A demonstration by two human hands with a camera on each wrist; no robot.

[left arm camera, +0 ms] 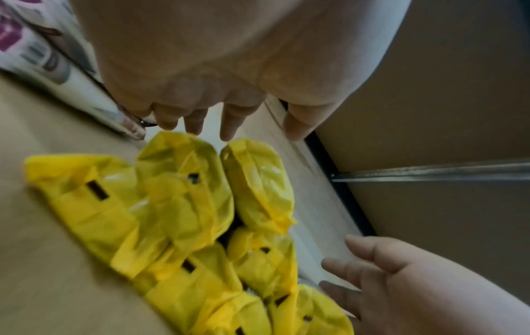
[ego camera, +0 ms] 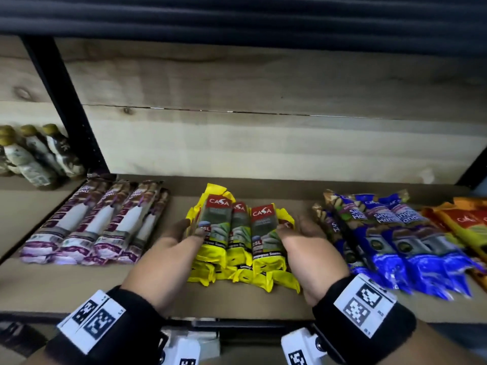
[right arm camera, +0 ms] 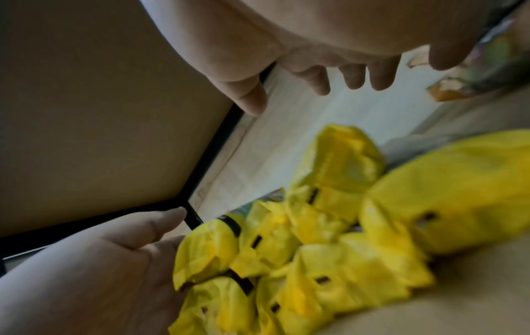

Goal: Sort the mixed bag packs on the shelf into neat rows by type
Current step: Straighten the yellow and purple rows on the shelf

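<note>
A pile of yellow CASA bag packs (ego camera: pixel 238 241) lies in the middle of the shelf (ego camera: pixel 79 285), several side by side and stacked. My left hand (ego camera: pixel 179 235) lies against the pile's left side, thumb on the leftmost pack. My right hand (ego camera: pixel 303 233) lies against its right side, thumb on the rightmost pack. In the left wrist view the left hand (left arm camera: pixel 229 127) has its fingers straight over the yellow packs (left arm camera: pixel 186 215). In the right wrist view the right hand (right arm camera: pixel 312 83) is spread above the yellow packs (right arm camera: pixel 329 226). Neither hand curls round a pack.
A row of purple-and-white packs (ego camera: pixel 92 227) lies to the left, blue packs (ego camera: pixel 395 238) to the right, and orange packs (ego camera: pixel 463 222) at the far right. Brown-capped bottles (ego camera: pixel 34 154) stand beyond a black post (ego camera: pixel 66 101). A wooden back panel (ego camera: pixel 263 143) closes the shelf.
</note>
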